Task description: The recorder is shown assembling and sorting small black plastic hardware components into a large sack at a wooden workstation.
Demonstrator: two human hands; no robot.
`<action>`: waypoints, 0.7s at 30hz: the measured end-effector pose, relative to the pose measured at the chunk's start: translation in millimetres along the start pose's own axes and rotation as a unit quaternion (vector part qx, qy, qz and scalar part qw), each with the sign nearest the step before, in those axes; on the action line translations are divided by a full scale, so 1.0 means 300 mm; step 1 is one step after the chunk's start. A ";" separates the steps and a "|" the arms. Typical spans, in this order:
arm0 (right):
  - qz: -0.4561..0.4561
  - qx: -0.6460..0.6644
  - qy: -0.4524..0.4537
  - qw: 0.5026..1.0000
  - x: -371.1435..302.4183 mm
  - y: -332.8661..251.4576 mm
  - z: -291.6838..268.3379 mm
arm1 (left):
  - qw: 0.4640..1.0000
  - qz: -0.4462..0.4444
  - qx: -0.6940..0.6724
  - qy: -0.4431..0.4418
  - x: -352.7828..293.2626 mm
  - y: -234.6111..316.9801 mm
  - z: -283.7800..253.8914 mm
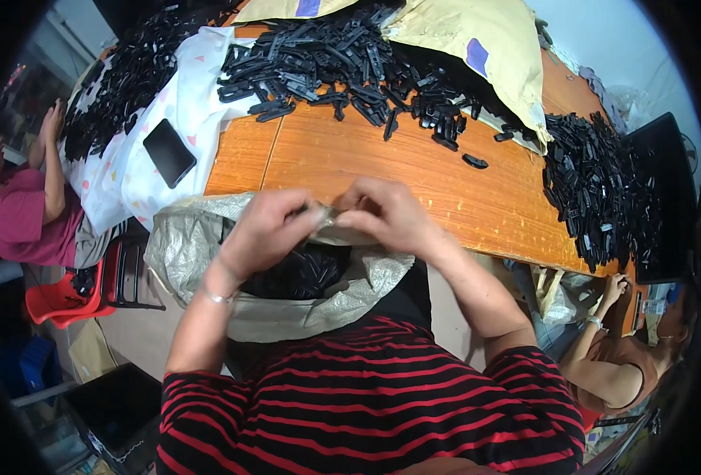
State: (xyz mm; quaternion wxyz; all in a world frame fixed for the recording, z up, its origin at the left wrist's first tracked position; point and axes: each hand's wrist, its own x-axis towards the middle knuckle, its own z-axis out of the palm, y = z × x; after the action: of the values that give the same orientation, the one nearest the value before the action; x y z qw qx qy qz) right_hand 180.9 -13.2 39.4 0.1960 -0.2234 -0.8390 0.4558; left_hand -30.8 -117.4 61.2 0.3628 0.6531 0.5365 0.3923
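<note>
My left hand (265,229) and right hand (384,212) meet at the centre of the view, fingertips pinched together on a small pale piece (324,215) that is too small and too hidden to tell apart; both sets of fingers are closed narrow around it. Directly beneath my hands, toward 6 o'clock, a grey woven sack (184,237) gapes open, its rim folded back over dark black parts (303,273) inside. The sack sits against the near edge of an orange wooden table (414,170). At 12 o'clock, a heap of black plastic clips (335,55) spreads across the table, spilling from under a yellowish sack (469,39). At 3 o'clock lies a second pile of black clips (596,182), with another person's hand (615,289) just below it at about 4 o'clock. At 10 o'clock, a black phone (169,152) rests on a white patterned cloth (184,87), and a person in a pink top (18,222) sits at 9 o'clock. A silver bracelet (216,297) circles my left wrist.
</note>
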 end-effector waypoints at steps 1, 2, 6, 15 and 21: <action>0.050 0.016 0.027 0.998 -0.014 0.010 -0.041 | 0.981 0.034 0.171 -0.088 -0.022 -0.013 -0.030; 0.055 -0.066 0.079 0.993 -0.024 0.040 -0.087 | 0.981 0.033 0.173 -0.086 -0.037 -0.013 -0.049; 0.082 -0.381 0.227 0.893 -0.045 0.185 -0.259 | 0.991 -0.017 0.131 -0.001 0.030 0.006 -0.058; 0.121 -0.430 0.119 0.887 0.021 0.278 -0.377 | 0.924 0.081 0.359 0.106 0.517 -0.203 0.033; 0.105 -0.410 0.068 0.904 0.032 0.250 -0.391 | 0.915 -0.015 0.354 0.195 0.573 -0.249 0.089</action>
State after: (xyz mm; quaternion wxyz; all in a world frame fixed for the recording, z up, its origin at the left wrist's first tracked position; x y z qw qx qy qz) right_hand 250.2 107.8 36.0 0.0945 -0.4016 -0.9079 0.0735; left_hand -17.8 62.5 4.0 0.0021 0.6411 0.7102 0.2909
